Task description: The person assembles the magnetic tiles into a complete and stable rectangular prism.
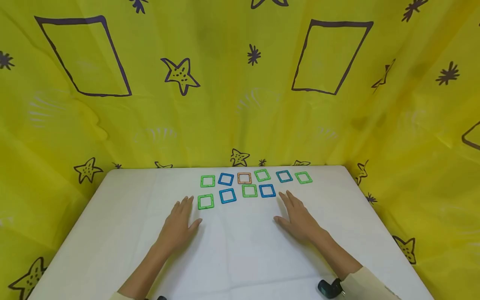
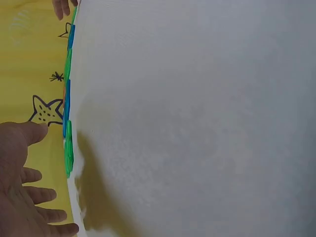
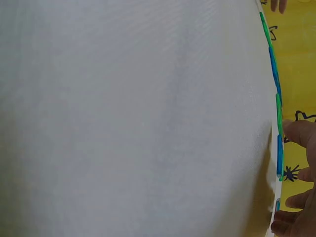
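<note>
Square tiles with coloured rims lie flat in two uneven rows on the white table. Closest to my left hand point(image 1: 177, 225) is a green square tile point(image 1: 199, 203) at the left end of the front row. My right hand point(image 1: 300, 220) is just right of the blue square tile point(image 1: 268, 196) that ends that row. Both hands have their fingers extended and hold nothing. In the back row, an orange square tile point(image 1: 244, 183) sits among green and blue ones. From the left wrist view, the left hand point(image 2: 17, 185) shows spread fingers; the right wrist view cuts off part of the right hand point(image 3: 305, 170).
The white tabletop point(image 1: 240, 258) stretches under both forearms. Behind it and along the sides hangs a yellow curtain point(image 1: 225, 112) printed with stars and squares. A dark rounded object point(image 1: 329, 289) is by the right sleeve point(image 1: 369, 287).
</note>
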Available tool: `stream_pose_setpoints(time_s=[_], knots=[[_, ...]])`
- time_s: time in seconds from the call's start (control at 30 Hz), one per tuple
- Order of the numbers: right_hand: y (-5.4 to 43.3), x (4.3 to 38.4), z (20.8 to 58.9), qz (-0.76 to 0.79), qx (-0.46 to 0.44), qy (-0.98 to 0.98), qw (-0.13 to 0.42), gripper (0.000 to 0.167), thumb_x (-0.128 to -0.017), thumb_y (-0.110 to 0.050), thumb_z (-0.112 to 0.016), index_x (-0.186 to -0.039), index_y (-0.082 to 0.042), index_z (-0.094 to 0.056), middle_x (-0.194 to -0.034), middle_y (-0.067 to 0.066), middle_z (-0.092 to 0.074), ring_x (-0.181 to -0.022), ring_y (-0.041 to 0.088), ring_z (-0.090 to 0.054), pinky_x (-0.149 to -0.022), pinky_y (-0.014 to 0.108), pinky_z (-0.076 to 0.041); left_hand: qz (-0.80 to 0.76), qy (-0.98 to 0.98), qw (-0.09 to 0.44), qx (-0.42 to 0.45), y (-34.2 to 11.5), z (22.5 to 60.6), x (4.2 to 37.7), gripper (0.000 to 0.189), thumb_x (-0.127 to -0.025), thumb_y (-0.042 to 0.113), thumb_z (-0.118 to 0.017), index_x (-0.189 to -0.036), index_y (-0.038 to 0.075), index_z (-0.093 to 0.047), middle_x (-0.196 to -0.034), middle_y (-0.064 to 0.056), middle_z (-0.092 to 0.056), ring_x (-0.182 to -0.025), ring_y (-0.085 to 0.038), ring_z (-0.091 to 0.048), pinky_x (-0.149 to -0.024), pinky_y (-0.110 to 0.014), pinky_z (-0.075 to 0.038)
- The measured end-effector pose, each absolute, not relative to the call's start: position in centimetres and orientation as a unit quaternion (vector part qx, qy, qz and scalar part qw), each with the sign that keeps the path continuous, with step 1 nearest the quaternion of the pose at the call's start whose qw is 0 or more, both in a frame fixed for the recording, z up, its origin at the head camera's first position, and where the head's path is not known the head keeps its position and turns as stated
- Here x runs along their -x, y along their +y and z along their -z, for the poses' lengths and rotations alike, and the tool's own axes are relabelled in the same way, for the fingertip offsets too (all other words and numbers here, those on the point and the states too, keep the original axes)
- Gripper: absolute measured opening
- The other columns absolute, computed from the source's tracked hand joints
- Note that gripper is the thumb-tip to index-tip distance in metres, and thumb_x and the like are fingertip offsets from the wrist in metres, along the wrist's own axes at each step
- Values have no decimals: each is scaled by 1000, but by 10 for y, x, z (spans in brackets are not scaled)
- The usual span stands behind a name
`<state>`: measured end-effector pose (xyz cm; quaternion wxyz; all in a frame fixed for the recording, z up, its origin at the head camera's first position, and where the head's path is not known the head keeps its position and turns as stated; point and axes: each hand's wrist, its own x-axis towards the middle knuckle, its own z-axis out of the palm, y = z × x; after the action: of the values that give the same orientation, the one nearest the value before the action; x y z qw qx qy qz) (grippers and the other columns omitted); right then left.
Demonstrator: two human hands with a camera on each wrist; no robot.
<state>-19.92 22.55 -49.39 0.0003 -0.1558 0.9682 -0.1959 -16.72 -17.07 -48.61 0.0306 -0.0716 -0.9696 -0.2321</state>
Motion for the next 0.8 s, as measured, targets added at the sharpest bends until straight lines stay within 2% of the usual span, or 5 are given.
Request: stream_pose_setpoints(time_s=[0.2, 0.57, 0.8], knots=[[221, 212, 491, 189, 153, 970, 18, 87, -100, -38, -73, -166, -6, -25, -169, 27, -20, -151, 51, -25, -115, 66, -29, 239, -967, 37, 83, -165, 486, 181, 78, -99, 27, -74, -159, -3, -36, -162, -29, -36, -148, -52, -32, -112, -67, -33], [208, 236, 489, 193, 168, 966, 33, 81, -100, -33, -73, -163, -2, -33, -170, 21, -25, -153, 45, -26, -119, 59, -28, 237, -967, 47, 87, -156, 493, 201, 68, -98, 23, -76, -154, -2, -48, -154, -25, -48, -140, -46, -44, -112, -61, -38], [201, 250, 489, 183, 165, 969, 32, 77, -100, -31, -73, -162, -4, -36, -169, 18, -29, -150, 45, -31, -118, 60, -29, 216, -971, 60, 84, -155, 498, 209, 66, -95, 22, -80, -150, -1, -53, -150, -22, -53, -135, -43, -48, -106, -59, -43]])
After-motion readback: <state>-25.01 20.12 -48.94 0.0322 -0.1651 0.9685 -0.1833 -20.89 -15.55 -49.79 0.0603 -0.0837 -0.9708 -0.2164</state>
